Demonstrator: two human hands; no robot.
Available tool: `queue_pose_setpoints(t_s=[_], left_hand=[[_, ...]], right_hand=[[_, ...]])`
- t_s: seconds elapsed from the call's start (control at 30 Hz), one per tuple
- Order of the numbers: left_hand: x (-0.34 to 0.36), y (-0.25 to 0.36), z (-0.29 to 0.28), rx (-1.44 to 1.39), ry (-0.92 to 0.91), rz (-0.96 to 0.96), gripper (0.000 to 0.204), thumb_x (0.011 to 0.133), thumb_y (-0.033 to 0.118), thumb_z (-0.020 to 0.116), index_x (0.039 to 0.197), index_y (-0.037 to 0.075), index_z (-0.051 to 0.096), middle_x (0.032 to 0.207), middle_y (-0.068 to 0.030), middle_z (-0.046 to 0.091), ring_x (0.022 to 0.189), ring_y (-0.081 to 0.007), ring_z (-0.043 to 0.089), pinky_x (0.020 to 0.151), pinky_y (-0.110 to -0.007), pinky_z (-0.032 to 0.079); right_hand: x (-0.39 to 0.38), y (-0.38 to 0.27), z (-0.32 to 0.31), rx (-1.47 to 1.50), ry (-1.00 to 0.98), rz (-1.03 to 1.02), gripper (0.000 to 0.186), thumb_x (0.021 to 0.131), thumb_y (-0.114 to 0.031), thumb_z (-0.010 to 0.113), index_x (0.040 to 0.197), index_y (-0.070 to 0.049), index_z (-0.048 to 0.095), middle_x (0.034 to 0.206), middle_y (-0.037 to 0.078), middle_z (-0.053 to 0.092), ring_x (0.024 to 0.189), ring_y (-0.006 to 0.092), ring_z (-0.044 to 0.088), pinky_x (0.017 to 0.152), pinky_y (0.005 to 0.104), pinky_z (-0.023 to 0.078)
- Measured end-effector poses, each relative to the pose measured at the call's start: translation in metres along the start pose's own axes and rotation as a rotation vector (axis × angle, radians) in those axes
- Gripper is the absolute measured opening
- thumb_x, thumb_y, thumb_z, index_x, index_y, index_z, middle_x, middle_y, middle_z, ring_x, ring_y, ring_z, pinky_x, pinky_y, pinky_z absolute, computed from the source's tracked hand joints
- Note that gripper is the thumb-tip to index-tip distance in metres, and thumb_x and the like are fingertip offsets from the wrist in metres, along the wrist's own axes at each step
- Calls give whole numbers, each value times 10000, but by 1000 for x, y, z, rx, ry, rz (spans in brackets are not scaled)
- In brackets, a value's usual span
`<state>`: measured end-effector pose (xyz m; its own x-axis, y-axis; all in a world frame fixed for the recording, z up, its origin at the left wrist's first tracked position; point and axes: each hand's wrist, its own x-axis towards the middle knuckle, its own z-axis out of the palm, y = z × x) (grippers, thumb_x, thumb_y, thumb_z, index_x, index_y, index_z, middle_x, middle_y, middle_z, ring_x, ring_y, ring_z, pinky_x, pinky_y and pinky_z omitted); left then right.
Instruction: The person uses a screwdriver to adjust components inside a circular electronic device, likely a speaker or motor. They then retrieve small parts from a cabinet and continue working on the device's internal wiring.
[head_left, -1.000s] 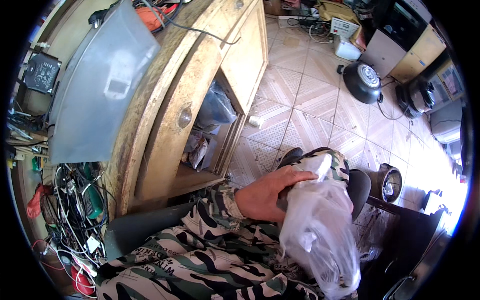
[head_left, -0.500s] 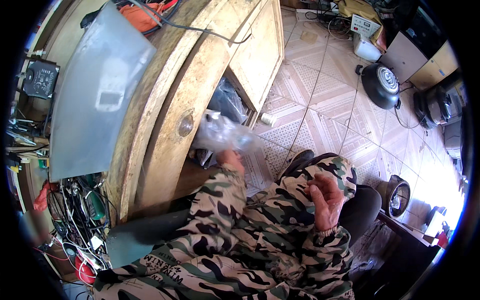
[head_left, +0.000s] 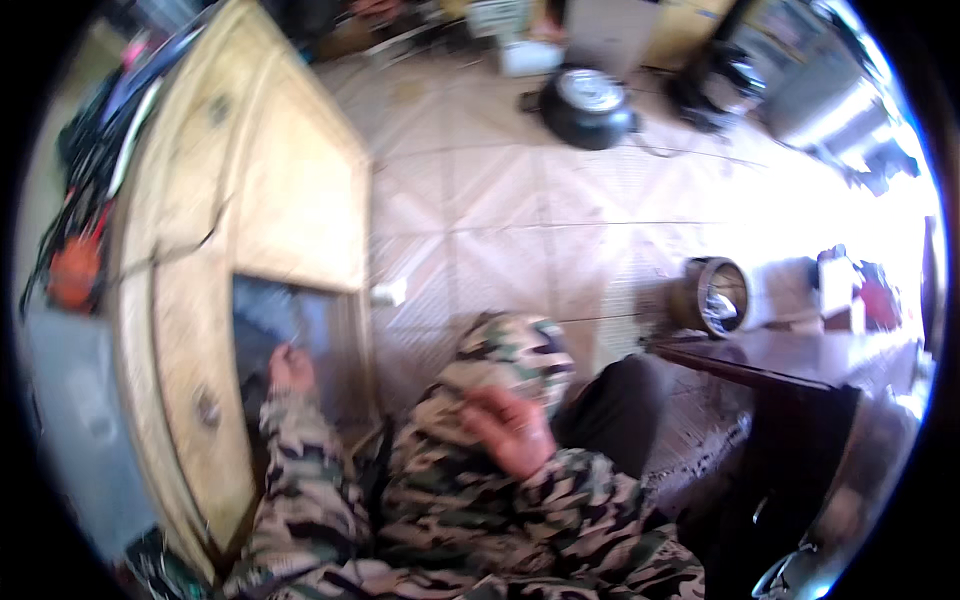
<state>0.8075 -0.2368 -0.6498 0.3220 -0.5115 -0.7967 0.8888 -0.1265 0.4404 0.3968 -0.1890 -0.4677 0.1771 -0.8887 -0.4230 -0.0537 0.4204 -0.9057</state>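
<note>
My left hand [head_left: 291, 368] reaches into the low opening of a worn, pale wooden cabinet [head_left: 290, 190]. Its fingers are smeared by motion. Beside the fingertips lies bluish, shiny plastic that looks like a plastic bag [head_left: 272, 308]; whether the fingers grip it is not clear. My right hand [head_left: 508, 430] hovers over or rests on my camouflage-clad thigh, loosely open with fingers slightly bent and nothing in it. Both sleeves are camouflage.
A small white roll-like piece [head_left: 390, 292] lies on the tiled floor by the cabinet. Further off stands a black pot [head_left: 587, 108]. To the right are a round, open container [head_left: 716, 297] and a dark, glossy low table [head_left: 780, 358]. Cables and an orange item [head_left: 75, 272] crowd the cabinet top.
My view has swung to the right. The left hand, earlier blurred against clear plastic at the opening's edge, is now inside the opening. My right hand stays over my leg.
</note>
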Motion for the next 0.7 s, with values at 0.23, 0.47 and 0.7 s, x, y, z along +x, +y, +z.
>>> queue_pose_setpoints(t_s=[0.23, 0.47, 0.7], left_hand=[[-239, -140, 231, 329, -671, -121, 330, 963, -9, 510, 1284, -18, 584, 1174, -143, 660, 1011, -222, 661, 923, -367, 559], [-460, -206, 381, 315, -1117, -522, 334, 1029, 83, 532, 1359, 45, 563, 1391, -175, 594, 1381, -383, 484, 1158, -575, 379], [-662, -198, 450, 473, -1224, -755, 309, 1063, 120, 494, 1358, 52, 555, 1416, -153, 579, 1448, -352, 409, 1184, -562, 370]], right_hand=[[-45, -72, -71, -133, 3, -245, 249, 912, -95, 721, 1122, 28, 669, 956, 169, 696, 859, 296, 718, 760, 348, 562], [-148, -263, -144, -88, 613, -252, 343, 861, -3, 753, 1183, 26, 638, 991, 152, 708, 877, 226, 732, 789, 311, 561], [-270, -402, -180, 146, 986, -260, 419, 812, 10, 802, 1189, 47, 623, 967, 136, 712, 857, 195, 739, 789, 298, 579]])
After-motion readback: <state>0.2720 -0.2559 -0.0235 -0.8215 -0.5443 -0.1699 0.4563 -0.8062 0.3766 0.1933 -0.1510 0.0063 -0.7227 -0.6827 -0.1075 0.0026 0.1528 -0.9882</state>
